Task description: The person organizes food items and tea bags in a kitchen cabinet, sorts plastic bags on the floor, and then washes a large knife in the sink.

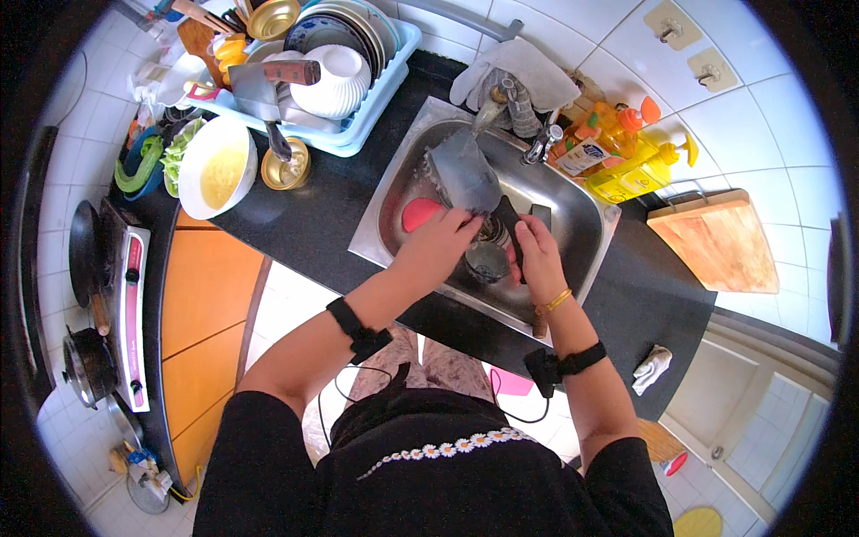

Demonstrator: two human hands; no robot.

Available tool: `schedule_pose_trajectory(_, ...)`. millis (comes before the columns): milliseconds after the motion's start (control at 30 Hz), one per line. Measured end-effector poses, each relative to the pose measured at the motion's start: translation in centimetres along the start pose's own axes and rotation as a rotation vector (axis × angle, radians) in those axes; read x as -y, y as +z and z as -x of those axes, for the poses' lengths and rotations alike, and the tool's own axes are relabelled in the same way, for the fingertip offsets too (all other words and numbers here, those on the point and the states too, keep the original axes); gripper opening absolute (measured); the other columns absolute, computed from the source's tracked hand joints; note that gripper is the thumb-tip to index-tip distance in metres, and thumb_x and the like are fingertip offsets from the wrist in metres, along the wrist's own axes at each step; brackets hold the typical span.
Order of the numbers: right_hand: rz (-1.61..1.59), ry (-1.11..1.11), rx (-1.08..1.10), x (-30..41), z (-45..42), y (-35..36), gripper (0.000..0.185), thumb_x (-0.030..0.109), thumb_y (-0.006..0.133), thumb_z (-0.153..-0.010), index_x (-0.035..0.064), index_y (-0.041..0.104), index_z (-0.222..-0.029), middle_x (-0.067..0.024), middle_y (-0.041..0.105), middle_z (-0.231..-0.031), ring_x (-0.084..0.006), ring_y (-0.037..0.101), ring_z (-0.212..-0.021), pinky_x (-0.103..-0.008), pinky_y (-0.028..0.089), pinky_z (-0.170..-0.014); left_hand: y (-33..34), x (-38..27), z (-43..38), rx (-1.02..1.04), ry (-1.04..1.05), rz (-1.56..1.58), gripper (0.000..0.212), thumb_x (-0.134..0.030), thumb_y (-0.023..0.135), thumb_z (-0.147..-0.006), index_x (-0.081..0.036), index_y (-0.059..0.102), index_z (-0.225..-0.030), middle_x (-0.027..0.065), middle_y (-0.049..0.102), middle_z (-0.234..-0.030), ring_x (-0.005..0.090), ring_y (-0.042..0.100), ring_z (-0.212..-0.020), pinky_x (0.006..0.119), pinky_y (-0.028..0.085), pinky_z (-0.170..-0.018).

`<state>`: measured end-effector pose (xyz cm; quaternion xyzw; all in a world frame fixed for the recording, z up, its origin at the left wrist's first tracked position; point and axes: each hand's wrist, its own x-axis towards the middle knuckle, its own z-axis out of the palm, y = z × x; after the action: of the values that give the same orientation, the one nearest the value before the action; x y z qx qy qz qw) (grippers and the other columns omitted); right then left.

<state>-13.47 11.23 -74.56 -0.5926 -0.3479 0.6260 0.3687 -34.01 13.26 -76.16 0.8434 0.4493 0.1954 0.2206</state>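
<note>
Over a steel sink (577,235), my right hand (537,255) is closed around the black handle of a wide-bladed kitchen knife (466,171). The blade lies under water running from the faucet (500,97). My left hand (436,248) touches the blade near the handle; its fingertips are partly hidden, and whether they hold something dark there I cannot tell. A red round object (421,214) lies in the sink, left of the blade. Below my hands a dark bowl-like item (488,260) rests in the basin.
A blue dish rack (382,111) with bowls, plates and a cleaver stands back left, near a white bowl of yellow liquid (223,178) and a small gold bowl (286,163). Soap bottles (631,178) and a wooden cutting board (718,241) are on the right. A gas stove (134,315) is far left.
</note>
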Motion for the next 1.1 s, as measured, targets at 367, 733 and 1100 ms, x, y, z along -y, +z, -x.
schedule_pose_trajectory(367, -0.153, 0.027, 0.059, 0.0, -2.1, 0.8, 0.037, 0.031, 0.04, -0.107, 0.0022, 0.053, -0.126, -0.0059, 0.055, -0.068, -0.0143, 0.046, -0.042, -0.0282, 0.038, -0.037, 1.3, -1.2, -2.6, -0.267, 0.117, 0.086, 0.041, -0.003, 0.065, -0.083, -0.004, 0.062, -0.124, 0.0149, 0.061, -0.114, 0.0327, 0.061, -0.104, 0.04, 0.051, -0.088)
schedule_pose_trajectory(733, -0.028, 0.071, 0.045, -0.1, -0.6, 0.1, 0.038, 0.031, 0.041, -0.106, 0.0027, 0.051, -0.13, -0.0058, 0.055, -0.067, -0.0138, 0.046, -0.041, -0.0287, 0.037, -0.037, 2.1, 1.7, -4.2, -0.269, -0.041, -0.044, 0.034, -0.002, 0.061, -0.086, -0.005, 0.066, -0.12, 0.012, 0.063, -0.109, 0.031, 0.062, -0.1, 0.039, 0.052, -0.085)
schedule_pose_trajectory(1100, 0.295, -0.109, 0.048, -1.3, 0.0, -2.0, 0.036, 0.027, 0.053, -0.102, 0.0055, 0.054, -0.13, -0.0083, 0.059, -0.07, -0.0185, 0.056, -0.051, -0.0321, 0.046, -0.049, 0.8, 4.7, -6.1, -0.169, -0.073, -0.15, 0.043, -0.002, 0.063, -0.083, -0.009, 0.063, -0.125, 0.011, 0.061, -0.12, 0.0334, 0.058, -0.108, 0.041, 0.052, -0.088)
